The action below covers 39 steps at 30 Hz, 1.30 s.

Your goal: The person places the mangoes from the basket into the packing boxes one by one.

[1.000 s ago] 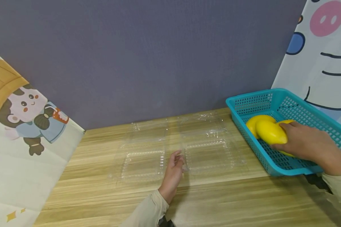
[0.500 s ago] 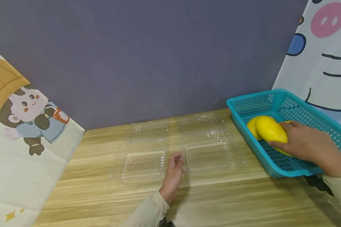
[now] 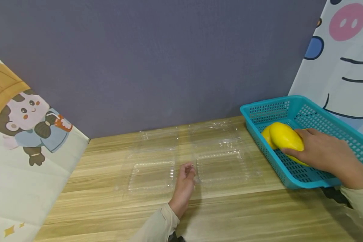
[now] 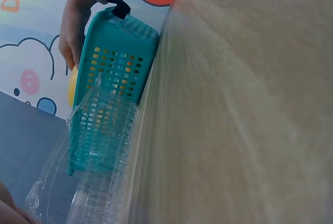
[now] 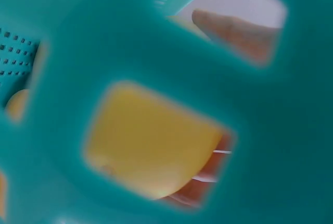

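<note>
In the head view my right hand (image 3: 329, 153) reaches into a teal perforated basket (image 3: 293, 179) and grips a yellow lemon (image 3: 285, 136), thumb on its near side. Another lemon (image 3: 267, 134) lies partly hidden behind it, and more yellow shows beyond my fingers. The right wrist view catches the held lemon (image 5: 151, 140) through an opening in the basket, fingertips curled below it. My left hand (image 3: 186, 181) pinches the left edge of a clear plastic clamshell container (image 3: 222, 166), which lies with its lid folded back. A second such clamshell (image 3: 152, 176) lies to the left.
Both clamshells rest on a wood-grain table (image 3: 230, 215). A grey-blue panel (image 3: 169, 67) rises behind it, with cartoon-printed sheets (image 3: 21, 178) at the left and right. The basket's raised wall stands close to the right clamshell.
My right hand has shifted slightly left and turned the lemon in its grip, so its near end has tipped. The left hand stays almost still at the clamshell's edge.
</note>
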{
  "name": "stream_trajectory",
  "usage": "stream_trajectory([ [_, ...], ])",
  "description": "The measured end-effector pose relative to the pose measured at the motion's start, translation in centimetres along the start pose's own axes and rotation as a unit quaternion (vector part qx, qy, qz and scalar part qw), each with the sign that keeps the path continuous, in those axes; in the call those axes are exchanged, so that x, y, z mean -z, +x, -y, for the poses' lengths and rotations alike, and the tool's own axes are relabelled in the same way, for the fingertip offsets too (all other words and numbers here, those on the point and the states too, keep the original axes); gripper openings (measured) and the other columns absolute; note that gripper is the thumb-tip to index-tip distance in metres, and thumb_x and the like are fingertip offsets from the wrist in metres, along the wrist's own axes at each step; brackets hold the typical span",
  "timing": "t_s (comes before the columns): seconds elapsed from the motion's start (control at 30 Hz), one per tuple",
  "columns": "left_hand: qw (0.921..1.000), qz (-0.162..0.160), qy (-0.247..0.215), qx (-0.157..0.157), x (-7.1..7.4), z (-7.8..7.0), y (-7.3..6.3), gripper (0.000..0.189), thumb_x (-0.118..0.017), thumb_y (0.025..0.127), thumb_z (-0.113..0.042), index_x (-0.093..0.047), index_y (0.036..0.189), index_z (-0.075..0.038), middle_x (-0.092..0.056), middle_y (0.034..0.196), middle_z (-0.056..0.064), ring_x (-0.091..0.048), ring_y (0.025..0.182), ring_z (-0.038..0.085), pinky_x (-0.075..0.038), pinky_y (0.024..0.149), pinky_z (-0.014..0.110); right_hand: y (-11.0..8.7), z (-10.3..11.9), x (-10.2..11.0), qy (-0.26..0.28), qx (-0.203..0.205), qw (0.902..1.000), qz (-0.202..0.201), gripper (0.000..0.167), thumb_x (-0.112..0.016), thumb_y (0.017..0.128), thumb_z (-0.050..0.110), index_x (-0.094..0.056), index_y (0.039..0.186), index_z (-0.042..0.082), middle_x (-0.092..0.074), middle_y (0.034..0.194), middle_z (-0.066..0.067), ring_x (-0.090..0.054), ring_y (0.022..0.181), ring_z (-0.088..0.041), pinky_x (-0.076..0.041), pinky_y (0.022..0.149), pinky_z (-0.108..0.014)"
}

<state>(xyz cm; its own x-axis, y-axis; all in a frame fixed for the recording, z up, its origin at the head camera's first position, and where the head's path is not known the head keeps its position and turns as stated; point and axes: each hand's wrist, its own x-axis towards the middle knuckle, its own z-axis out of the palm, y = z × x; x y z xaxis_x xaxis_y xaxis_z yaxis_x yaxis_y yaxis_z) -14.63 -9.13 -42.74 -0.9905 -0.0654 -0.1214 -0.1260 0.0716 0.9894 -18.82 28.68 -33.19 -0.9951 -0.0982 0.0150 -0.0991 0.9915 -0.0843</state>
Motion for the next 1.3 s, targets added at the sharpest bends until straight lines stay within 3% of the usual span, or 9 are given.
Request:
stream_trajectory([
  [0.47, 1.0000, 0.002, -0.008, -0.003, -0.3, 0.2, 0.0, 0.034, -0.042, 0.104, -0.014, -0.042, 0.135, -0.001, -0.047, 0.131, 0.020, -0.051, 0.115, 0.029, -0.047, 0.083, 0.028, -0.1, 0.0, 0.2, 0.008, 0.004, 0.9997, -0.023, 0.091, -0.052, 0.090, 0.070, -0.045, 0.136, -0.009, -0.056, 0.113, -0.033, -0.055, 0.074, -0.031, -0.042, 0.051, -0.042],
  [1.03, 0.9999, 0.003, -0.002, 0.011, 0.2, 0.2, -0.6, 0.035, -0.042, 0.104, -0.017, -0.042, 0.137, -0.004, -0.045, 0.137, 0.018, -0.050, 0.122, 0.030, -0.049, 0.087, 0.035, -0.2, 0.9, -0.4, 0.026, 0.007, 0.9992, -0.031, 0.095, -0.053, 0.089, 0.071, -0.042, 0.140, -0.008, -0.053, 0.122, -0.037, -0.059, 0.078, -0.034, -0.044, 0.050, -0.041],
  [1.3, 0.9999, 0.001, -0.011, -0.004, 0.0, 0.2, -0.4, 0.033, -0.042, 0.104, -0.015, -0.042, 0.135, -0.002, -0.046, 0.135, 0.018, -0.050, 0.119, 0.030, -0.048, 0.086, 0.033, -0.2, 0.9, -0.2, 0.023, 0.009, 0.9988, -0.043, 0.091, -0.055, 0.090, 0.068, -0.041, 0.140, -0.008, -0.054, 0.119, -0.035, -0.058, 0.079, -0.034, -0.045, 0.052, -0.042],
])
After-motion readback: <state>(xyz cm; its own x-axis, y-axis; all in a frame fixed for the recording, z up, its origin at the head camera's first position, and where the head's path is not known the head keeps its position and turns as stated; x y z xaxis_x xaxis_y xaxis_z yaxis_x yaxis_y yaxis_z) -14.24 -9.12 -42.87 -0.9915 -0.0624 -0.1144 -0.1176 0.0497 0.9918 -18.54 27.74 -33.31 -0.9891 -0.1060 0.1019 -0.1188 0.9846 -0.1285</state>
